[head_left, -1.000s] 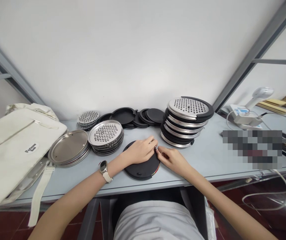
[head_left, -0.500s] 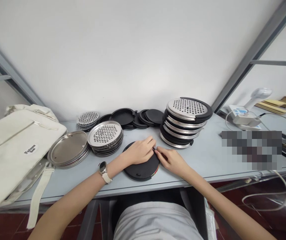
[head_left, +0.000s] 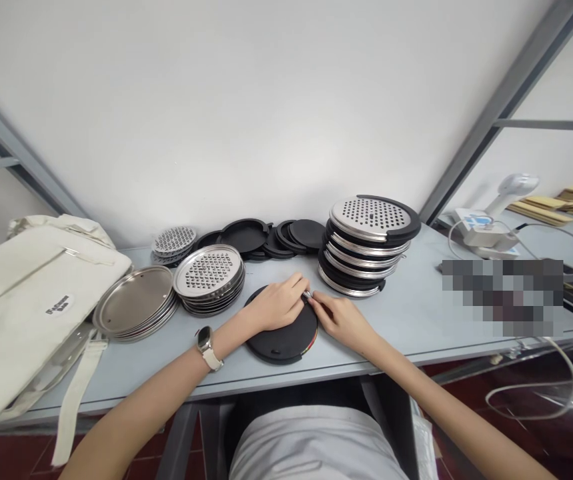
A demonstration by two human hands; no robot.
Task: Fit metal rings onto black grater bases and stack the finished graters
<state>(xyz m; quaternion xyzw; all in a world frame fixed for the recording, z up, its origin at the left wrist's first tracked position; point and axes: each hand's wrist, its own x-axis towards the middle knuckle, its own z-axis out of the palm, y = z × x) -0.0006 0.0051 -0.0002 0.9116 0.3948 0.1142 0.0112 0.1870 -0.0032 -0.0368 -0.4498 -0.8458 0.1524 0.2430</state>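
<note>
Black round disc, lying flat under two hands

Head view: one black disc (head_left: 286, 340), lying on the tabletop (head_left: 396, 343) near its front edge, a red-and-yellow strip (head_left: 311, 343) showing along its right rim. Left hand (head_left: 279, 305): resting over the disc's far part, apparently steadying it; its fingertips are not showing clearly, so whether this grip is pinching anything cannot be told. Right hand (head_left: 343, 319): reaching in at the right far rim, its grip seemingly pinching one small shiny piece (head_left: 307, 294) between thumb and finger. Standing beyond: a stack of perforated metal plates (head_left: 211, 272) to the left and a tall stack of black-rimmed plates (head_left: 370, 250) to the right.

Handling, by judgement: the disc is looking light, fairly stiff, matt rather than slippery, and hardly fragile, though probably turning easily if unpressed. Hold: palm bearing on the broad face, fingers bracing the rim; the small piece is suiting a fingertip pinch only
</note>
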